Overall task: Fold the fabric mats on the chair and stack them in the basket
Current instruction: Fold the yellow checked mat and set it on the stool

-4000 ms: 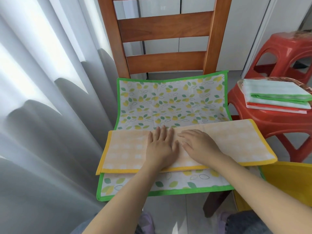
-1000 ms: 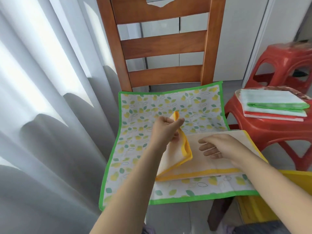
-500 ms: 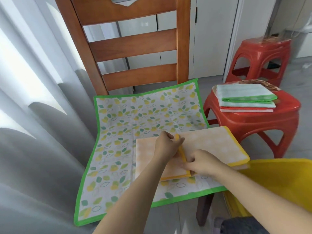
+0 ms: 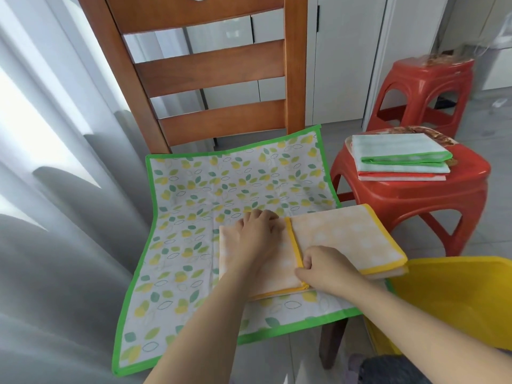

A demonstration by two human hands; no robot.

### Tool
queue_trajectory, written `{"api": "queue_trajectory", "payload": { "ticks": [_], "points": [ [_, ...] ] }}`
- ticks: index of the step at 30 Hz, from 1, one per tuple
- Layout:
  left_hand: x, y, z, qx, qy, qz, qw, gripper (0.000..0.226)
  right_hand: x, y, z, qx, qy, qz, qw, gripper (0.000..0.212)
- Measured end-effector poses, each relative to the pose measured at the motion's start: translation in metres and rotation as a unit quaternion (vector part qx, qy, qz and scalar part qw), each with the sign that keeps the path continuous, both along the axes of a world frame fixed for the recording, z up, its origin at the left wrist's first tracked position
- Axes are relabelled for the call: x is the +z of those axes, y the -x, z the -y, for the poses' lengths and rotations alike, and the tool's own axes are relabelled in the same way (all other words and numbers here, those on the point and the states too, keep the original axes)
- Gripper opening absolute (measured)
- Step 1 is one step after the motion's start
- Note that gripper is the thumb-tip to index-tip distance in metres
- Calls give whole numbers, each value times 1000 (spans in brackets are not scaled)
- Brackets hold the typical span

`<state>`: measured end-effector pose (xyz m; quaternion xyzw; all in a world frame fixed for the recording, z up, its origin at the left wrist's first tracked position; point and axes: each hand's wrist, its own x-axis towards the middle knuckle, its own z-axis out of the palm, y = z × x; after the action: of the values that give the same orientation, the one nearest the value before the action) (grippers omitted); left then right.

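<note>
Left hand (image 4: 257, 234) presses flat on the orange mat (image 4: 340, 239) lying on the leaf mat (image 4: 210, 195) on the chair (image 4: 210, 67), right hand (image 4: 321, 268) pinches its yellow edge (near side); letting go early could spring the fold open, or slide it right toward the yellow basket (image 4: 454, 300).

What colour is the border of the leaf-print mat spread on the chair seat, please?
Bright green, seen best in the head view: leaf-print mat.
</note>
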<state>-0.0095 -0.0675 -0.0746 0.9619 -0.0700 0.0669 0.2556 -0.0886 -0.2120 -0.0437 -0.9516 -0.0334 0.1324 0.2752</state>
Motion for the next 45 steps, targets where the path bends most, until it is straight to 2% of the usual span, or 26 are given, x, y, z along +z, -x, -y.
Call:
{"api": "queue_trajectory", "payload": {
  "ticks": [5, 7, 10, 13, 17, 19, 21, 23, 26, 28, 35, 41, 43, 45],
  "points": [
    [17, -8, -6, 43, 22, -38, 998, 17, 8, 2, -1, -9, 51, 13, 999, 20],
    [24, -9, -18, 87, 59, -54, 993, 10, 13, -2, -2, -13, 97, 57, 994, 19],
    [29, -2, -40, 142, 86, -61, 984, 15, 15, -16, -5, -40, 127, 130, 982, 14],
    [31, 15, -61, 183, 58, -53, 980, 19, 8, -35, -14, -55, 117, 150, 980, 17],
    [21, 35, -79, 227, -5, -44, 973, 25, -4, -53, -32, -37, 35, 162, 985, 8],
    [14, 42, -86, 233, 7, -29, 972, 28, -9, -57, -41, -30, 32, 181, 982, 7],
    [11, 52, -90, 206, 9, -9, 978, 33, -12, -60, -47, -28, 38, 194, 980, 10],
    [10, 65, -92, 125, -34, 2, 992, 50, -13, -62, -51, -29, 47, 202, 978, 9],
    [9, 83, -88, -1, -89, -34, 995, 84, -14, -62, -56, -29, 66, 205, 976, 8],
    [4, 86, -86, -23, -97, -72, 992, 98, -16, -61, -57, -28, 85, 207, 974, 9],
    [6, 79, -83, -18, -126, -127, 984, 67, -21, -61, -55, -44, 86, 203, 974, 20],
    [0, 79, -80, -5, -144, -117, 983, 63, -21, -61, -53, -34, 98, 198, 975, 26],
    [-3, 79, -81, -3, -152, -112, 982, 67, -15, -55, -57, -8, 139, 215, 967, 34],
    [-4, 78, -80, -3, -154, -111, 982, 72, -11, -43, -64, 43, 138, 236, 961, 43]
  ]
}}
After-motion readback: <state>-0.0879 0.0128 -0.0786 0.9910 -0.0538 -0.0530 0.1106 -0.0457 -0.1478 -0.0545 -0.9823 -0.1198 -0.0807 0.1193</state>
